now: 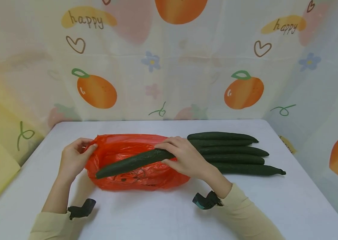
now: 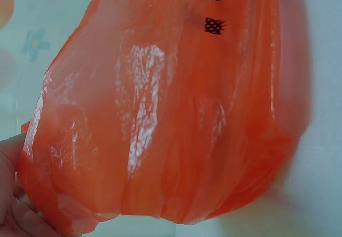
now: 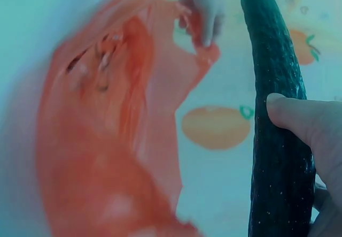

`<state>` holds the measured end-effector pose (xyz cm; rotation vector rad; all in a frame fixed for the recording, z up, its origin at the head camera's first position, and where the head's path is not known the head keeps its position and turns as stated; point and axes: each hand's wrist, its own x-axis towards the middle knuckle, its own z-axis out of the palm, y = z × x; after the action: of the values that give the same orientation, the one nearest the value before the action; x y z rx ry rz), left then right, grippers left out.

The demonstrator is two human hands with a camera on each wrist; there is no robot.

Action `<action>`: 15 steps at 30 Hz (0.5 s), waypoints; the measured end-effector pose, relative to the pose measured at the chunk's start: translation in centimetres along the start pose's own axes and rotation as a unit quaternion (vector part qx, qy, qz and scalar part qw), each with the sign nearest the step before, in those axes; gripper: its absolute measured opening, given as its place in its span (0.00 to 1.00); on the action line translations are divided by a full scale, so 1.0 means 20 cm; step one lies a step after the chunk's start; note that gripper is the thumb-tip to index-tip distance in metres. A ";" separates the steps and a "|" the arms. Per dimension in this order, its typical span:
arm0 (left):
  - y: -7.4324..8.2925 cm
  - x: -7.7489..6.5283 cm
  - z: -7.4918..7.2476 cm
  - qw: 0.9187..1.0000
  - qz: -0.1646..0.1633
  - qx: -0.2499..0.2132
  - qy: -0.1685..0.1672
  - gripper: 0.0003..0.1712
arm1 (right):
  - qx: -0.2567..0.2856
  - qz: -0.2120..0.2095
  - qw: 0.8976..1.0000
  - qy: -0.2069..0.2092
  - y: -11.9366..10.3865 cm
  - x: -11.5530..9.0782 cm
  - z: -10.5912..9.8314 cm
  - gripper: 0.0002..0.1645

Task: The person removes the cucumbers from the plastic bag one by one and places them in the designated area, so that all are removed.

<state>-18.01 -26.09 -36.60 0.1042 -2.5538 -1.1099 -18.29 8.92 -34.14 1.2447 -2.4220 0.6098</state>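
Observation:
A long dark green cucumber (image 1: 133,163) is gripped near its right end by my right hand (image 1: 183,156), thumb on one side and fingers on the other. It slants over the front of a thin red plastic bag (image 1: 163,180), its free end down to the left. My left hand (image 1: 74,156) pinches the bag's upper left edge between thumb and fingers. In the right wrist view the held cucumber (image 3: 278,140) stands beside the bag (image 3: 107,167), with my thumb laid across it. The left wrist view is mostly filled by the crinkled bag (image 2: 160,114).
Several more cucumbers (image 1: 234,150) lie side by side on the right of the white table (image 1: 145,216), partly behind my right hand. A cloth printed with oranges (image 1: 97,91) hangs behind the table. A dark wrist device (image 1: 82,209) is worn on each arm.

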 end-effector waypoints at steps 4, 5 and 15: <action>-0.01 0.00 0.01 1.000 -0.008 -0.014 0.000 0.17 | -0.017 0.020 1.000 0.001 0.05 -0.07 -0.04 0.26; -0.01 0.00 0.01 1.000 -0.007 -0.014 0.003 0.17 | -0.019 0.025 1.000 0.003 0.06 -0.09 -0.05 0.26; -0.07 0.04 0.02 1.000 -0.002 -0.015 0.002 0.18 | -0.036 0.045 0.998 0.029 0.17 -0.25 -0.13 0.27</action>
<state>-19.01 -26.98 -37.60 0.1043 -2.5347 -1.1474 -18.06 15.43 -35.21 1.0809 -2.4400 0.5698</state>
